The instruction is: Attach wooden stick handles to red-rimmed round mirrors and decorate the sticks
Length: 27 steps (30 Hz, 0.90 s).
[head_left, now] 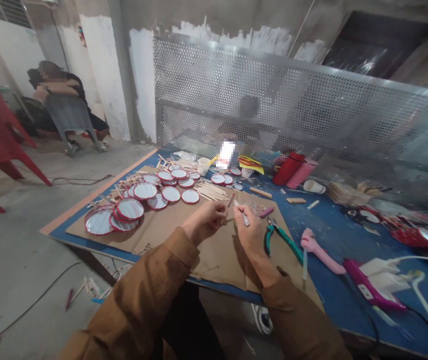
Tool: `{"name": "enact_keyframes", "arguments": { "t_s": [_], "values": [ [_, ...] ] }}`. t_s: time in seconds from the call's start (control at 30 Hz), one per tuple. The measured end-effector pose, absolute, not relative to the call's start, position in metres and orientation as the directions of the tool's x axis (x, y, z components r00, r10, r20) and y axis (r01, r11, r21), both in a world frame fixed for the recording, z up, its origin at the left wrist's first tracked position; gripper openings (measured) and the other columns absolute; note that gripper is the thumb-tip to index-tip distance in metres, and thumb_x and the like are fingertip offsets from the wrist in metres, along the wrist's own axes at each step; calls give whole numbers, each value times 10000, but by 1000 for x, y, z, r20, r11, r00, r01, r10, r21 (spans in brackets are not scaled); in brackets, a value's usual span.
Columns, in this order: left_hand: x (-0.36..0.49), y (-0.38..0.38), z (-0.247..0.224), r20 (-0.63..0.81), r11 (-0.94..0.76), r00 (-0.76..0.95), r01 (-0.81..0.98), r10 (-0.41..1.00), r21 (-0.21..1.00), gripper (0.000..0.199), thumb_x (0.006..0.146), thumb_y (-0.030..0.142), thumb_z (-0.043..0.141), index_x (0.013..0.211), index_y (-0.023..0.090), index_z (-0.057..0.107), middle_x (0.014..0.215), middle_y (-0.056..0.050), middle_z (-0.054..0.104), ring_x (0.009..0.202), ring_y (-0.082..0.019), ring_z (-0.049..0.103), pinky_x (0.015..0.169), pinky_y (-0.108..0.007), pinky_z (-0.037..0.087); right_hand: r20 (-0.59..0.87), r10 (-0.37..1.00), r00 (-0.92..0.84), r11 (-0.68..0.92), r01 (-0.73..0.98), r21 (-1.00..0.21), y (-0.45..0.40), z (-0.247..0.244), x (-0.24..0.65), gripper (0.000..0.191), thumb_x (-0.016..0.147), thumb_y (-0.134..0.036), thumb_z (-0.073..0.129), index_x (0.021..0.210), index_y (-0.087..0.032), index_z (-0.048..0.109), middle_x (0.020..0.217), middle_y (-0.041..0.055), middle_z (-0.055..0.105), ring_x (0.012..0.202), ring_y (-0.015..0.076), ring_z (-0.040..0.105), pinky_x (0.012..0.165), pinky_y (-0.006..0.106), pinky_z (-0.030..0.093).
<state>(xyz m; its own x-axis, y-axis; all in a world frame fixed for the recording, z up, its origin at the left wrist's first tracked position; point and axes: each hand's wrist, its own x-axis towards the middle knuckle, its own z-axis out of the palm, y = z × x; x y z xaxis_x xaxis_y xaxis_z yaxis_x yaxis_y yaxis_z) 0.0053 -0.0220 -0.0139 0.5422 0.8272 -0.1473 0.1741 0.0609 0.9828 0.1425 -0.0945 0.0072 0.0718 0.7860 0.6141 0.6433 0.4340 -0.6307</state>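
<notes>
Above the cardboard sheet [169, 227], my left hand [212, 215] pinches a thin stick [231, 200] that looks reddish toward its top end. My right hand [250, 230] is closed around a whitish marker pen [242, 215], its tip end pointing up toward the stick. The two hands are close together, and I cannot tell whether pen and stick touch. Behind them on the cardboard lies a bundle of pale wooden sticks [211, 191]. Teal-handled pliers [287, 241] lie to the right of my right hand, with a purple pen-like piece [266, 212] beyond it.
Round red-rimmed discs [145, 191] are heaped at the left. On the blue table [334, 225] to the right are a pink glue gun [322, 254], a purple power strip [373, 287] and a red bottle [289, 169]. A perforated metal panel [206, 95] stands behind; a person sits at far left.
</notes>
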Motion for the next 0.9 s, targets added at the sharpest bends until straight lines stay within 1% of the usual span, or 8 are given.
{"name": "enact_keyframes", "arguments": {
  "t_s": [0.13,0.33,0.6,0.8,0.9],
  "values": [
    [5,-23,-15,-111,30,529,161,841,987,90,771,95,551,719,152,505,476,28,504,401,-105,519,412,-189,389,596,803,20,452,632,-630,-95,7,141,261,920,-389,467,804,-208,614,738,25,652,690,171,570,683,280,441],
    [5,-21,-17,-129,49,547,158,827,986,76,773,110,569,730,150,521,470,30,498,414,-89,499,430,-182,400,634,767,102,439,638,-633,-93,5,144,259,915,-396,477,811,-200,610,758,33,658,709,173,572,698,286,438],
    [5,-21,-17,-137,64,548,151,825,986,74,768,125,577,740,151,514,479,38,494,410,-89,510,430,-174,398,627,778,45,472,616,-630,-93,9,141,248,921,-378,467,806,-208,607,730,19,635,699,172,560,682,282,440],
    [5,-21,-18,-118,29,537,170,835,985,56,767,132,572,728,146,535,468,22,517,394,-90,503,419,-179,402,628,769,121,423,640,-641,-91,6,144,257,917,-403,477,822,-204,611,727,22,638,692,175,565,692,291,441],
    [5,-21,-17,-111,24,544,164,832,986,72,758,128,561,705,151,518,469,20,519,398,-94,510,419,-184,405,637,767,83,457,627,-631,-92,6,143,255,921,-394,466,815,-210,609,737,22,643,703,175,567,699,290,446]
  ]
}}
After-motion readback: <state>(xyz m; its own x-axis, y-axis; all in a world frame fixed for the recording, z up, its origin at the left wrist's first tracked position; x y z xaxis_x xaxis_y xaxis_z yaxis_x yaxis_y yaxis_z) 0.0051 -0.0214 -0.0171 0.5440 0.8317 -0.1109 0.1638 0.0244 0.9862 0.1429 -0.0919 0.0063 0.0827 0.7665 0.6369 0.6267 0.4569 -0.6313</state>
